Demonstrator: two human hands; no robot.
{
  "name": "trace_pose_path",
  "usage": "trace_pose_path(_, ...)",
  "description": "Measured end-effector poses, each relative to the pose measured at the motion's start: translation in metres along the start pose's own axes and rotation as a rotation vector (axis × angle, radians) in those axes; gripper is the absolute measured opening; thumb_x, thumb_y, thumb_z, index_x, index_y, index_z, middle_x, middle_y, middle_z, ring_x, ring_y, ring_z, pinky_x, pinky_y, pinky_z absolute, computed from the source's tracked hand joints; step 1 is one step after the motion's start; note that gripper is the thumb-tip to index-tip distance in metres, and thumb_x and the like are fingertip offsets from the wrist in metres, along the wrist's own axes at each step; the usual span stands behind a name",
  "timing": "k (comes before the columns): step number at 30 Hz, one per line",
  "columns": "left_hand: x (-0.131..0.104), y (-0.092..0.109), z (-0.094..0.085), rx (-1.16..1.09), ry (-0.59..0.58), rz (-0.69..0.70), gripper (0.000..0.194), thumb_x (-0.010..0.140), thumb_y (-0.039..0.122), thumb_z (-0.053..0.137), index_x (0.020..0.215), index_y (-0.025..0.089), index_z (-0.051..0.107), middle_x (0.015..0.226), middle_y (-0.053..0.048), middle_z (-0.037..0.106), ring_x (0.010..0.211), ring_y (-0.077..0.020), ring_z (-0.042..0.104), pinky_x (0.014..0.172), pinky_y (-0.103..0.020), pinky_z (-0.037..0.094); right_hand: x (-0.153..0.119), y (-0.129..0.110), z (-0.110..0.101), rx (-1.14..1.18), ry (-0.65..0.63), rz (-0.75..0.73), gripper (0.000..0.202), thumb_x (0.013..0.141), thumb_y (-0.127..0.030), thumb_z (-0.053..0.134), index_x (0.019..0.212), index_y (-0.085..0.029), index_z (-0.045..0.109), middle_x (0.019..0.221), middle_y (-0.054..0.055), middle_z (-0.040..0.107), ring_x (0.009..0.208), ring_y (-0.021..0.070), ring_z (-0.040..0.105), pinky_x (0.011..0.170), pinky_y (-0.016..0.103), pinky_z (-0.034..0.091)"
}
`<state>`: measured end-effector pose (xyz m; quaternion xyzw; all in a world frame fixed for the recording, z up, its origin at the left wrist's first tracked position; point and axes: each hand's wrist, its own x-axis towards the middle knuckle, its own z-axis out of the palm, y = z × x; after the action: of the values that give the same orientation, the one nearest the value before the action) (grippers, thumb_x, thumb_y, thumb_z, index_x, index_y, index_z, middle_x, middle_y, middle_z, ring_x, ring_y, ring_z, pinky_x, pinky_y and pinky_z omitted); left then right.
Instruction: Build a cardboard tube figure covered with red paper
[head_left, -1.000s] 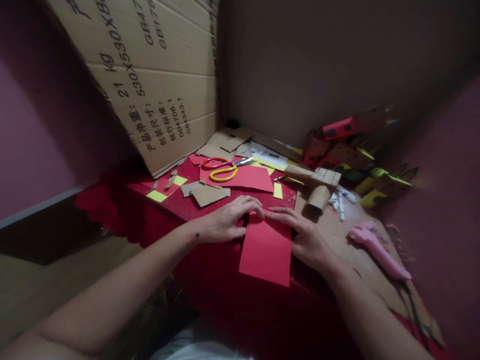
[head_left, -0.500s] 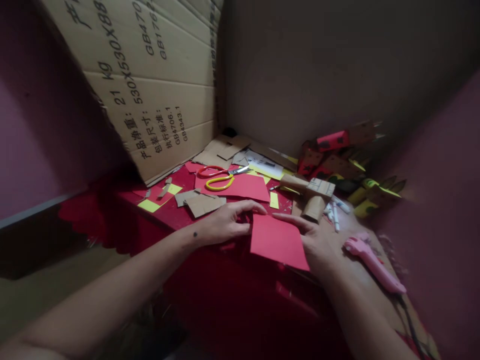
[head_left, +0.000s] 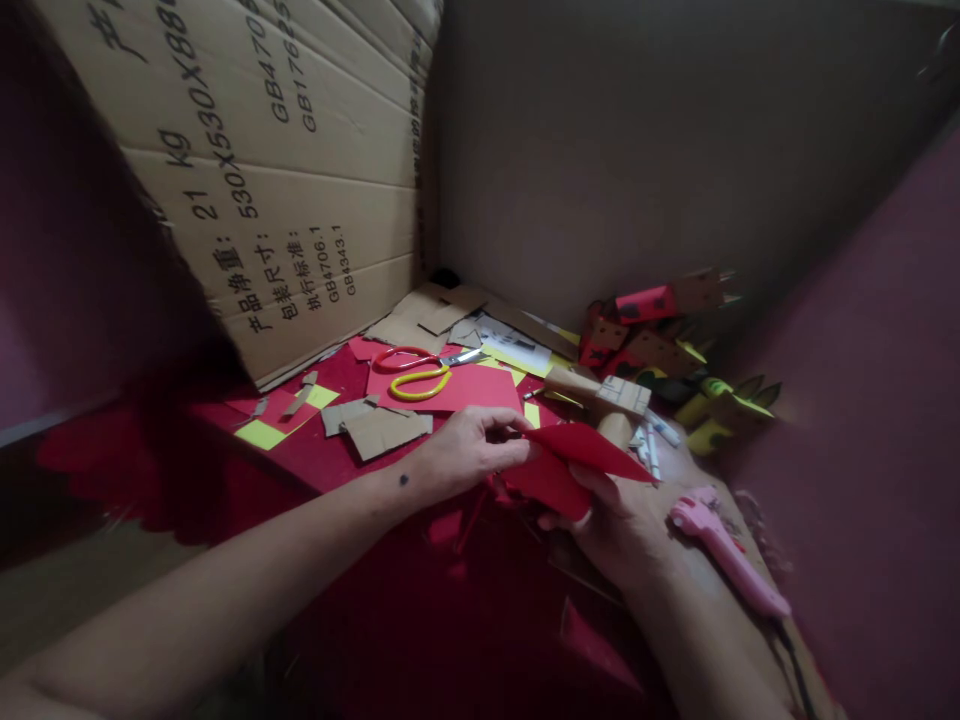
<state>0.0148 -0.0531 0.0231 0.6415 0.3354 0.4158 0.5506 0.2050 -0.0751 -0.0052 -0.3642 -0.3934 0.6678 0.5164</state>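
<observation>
A red paper sheet [head_left: 589,447] is bent over on itself, with a gap between its upper and lower layers toward the right. My left hand [head_left: 474,447] pinches its left end between thumb and fingers. From below and the right, my right hand [head_left: 621,530] grips the sheet, its thumb lying between the two layers. Part of the right fingers is hidden under the paper. Just behind the hands, scissors [head_left: 466,357] with one red and one yellow handle rest on a flat red sheet [head_left: 480,392].
A large printed cardboard box [head_left: 300,190] stands at back left. Cardboard scraps [head_left: 386,428] and yellow paper bits [head_left: 260,434] lie leftward. On the right are a cardboard construction [head_left: 625,396], white markers [head_left: 652,455], a pink glue gun [head_left: 731,555] and red and yellow paper figures [head_left: 646,304].
The red sheet, flat and facing up before, is now bent over. My left hand has taken hold of its left end, and my right hand has turned, its thumb now inside the fold.
</observation>
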Motion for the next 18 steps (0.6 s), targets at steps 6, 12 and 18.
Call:
trace_pose_path(6,0.003,-0.005,-0.001,-0.011,0.006,-0.081,0.016,0.076,0.027,0.062,0.086,0.015,0.063,0.069,0.0,0.062,0.051,-0.0116,0.061,0.05,-0.025,0.049,-0.002,-0.001,0.008,0.0,-0.012,-0.1,0.03,0.07,-0.023,0.072,0.1,-0.023,0.067,0.094,0.005,0.073,0.083,0.0245,0.07,0.054,0.031,0.061)
trace_pose_path(12,0.003,-0.008,0.0,0.073,0.042,-0.063,0.016,0.076,0.025,0.059,0.087,0.016,0.064,0.066,0.0,0.061,0.047,-0.0117,0.06,0.046,-0.023,0.048,0.001,0.005,0.005,-0.065,-0.037,-0.095,0.024,0.07,-0.02,0.072,0.094,-0.022,0.069,0.079,0.002,0.071,0.071,0.0207,0.069,0.055,0.029,0.061)
trace_pose_path(18,0.011,0.004,0.001,0.047,-0.005,-0.083,0.02,0.081,0.026,0.055,0.093,0.015,0.066,0.071,-0.002,0.063,0.05,-0.0115,0.059,0.045,-0.024,0.051,0.011,-0.007,0.007,-0.033,0.09,-0.093,0.015,0.065,-0.018,0.073,0.079,-0.022,0.067,0.07,0.0,0.069,0.071,0.0226,0.069,0.045,0.026,0.057)
